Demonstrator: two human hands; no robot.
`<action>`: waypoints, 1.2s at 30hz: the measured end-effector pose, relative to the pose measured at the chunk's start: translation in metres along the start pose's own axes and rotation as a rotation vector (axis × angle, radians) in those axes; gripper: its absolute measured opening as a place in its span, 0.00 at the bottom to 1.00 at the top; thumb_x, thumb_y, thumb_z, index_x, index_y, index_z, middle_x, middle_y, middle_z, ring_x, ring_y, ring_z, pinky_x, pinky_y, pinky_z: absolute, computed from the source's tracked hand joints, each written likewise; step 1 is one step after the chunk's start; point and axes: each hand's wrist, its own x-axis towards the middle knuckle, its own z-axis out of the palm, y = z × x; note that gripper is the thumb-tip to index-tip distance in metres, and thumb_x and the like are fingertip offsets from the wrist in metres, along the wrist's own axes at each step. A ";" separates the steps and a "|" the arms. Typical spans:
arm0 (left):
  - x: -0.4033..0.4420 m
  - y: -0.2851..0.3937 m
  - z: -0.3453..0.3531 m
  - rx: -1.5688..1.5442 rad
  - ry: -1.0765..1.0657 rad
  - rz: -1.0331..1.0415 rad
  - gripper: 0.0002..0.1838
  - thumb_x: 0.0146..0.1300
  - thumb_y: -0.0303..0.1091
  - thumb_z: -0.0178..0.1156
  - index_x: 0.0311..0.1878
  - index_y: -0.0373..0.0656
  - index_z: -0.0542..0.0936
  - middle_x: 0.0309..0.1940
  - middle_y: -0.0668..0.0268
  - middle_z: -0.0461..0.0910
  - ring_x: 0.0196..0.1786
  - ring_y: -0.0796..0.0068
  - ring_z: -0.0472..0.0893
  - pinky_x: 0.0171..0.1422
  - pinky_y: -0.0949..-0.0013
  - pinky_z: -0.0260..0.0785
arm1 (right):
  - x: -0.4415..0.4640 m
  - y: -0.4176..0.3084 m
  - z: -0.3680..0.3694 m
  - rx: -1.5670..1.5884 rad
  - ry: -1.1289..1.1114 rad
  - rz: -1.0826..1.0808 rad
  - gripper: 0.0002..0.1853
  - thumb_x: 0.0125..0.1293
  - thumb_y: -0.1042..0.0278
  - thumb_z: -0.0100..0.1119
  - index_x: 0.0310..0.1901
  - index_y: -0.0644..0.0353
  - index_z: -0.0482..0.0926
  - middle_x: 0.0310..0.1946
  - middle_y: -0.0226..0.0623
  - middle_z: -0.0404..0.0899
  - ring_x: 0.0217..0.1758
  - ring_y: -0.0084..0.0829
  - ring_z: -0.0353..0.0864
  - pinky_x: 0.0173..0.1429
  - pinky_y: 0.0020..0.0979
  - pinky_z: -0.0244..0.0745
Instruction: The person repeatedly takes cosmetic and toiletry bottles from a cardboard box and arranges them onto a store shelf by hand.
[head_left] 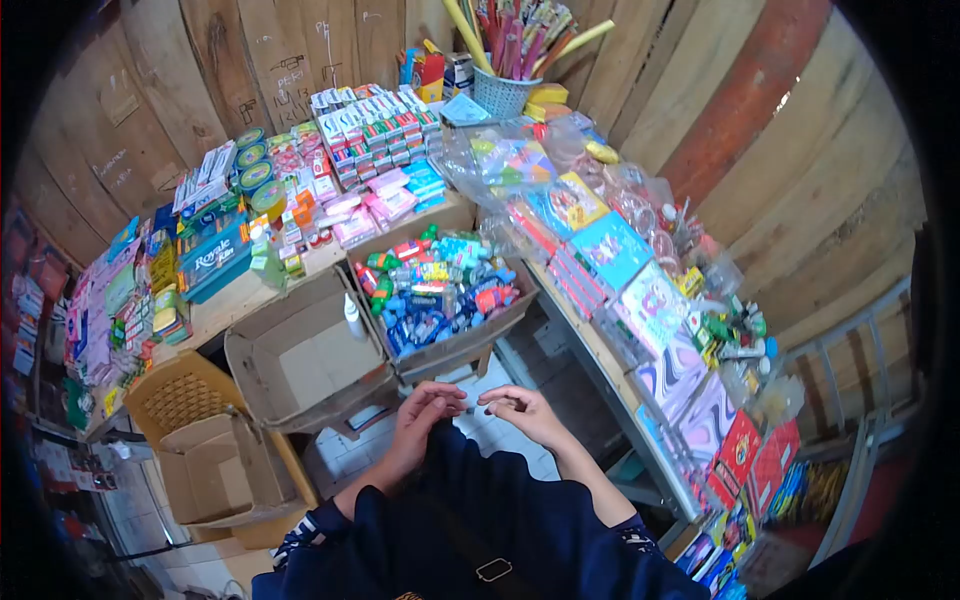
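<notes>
My left hand (pixel 425 420) is raised in front of my body at the lower middle, its fingers curved and apart, holding nothing I can see. Facing it, a small gap away, my right hand (pixel 522 413) has bent fingers, also with nothing visible in them. Just beyond both hands stands a cardboard box (pixel 462 347) filled with small colourful bottles. To its left, an open cardboard box (pixel 305 350) holds a white bottle (pixel 353 316) upright near its right side.
Small cartons (pixel 375 130) and a blue Royale box (pixel 212 258) cover the left table. Notebooks (pixel 610 250) and plastic bags line the right table. A woven chair (pixel 190 395) carries another cardboard box (pixel 220 470). A basket (pixel 502 95) stands at the back.
</notes>
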 end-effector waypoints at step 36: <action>0.225 0.200 0.167 0.615 -0.186 0.757 0.42 0.44 0.46 0.74 0.58 0.40 0.63 0.53 0.57 0.68 0.52 0.59 0.75 0.55 0.62 0.67 | 0.304 -0.015 -0.170 -0.933 -0.397 -1.047 0.21 0.47 0.67 0.67 0.46 0.53 0.78 0.41 0.42 0.75 0.49 0.44 0.76 0.50 0.39 0.73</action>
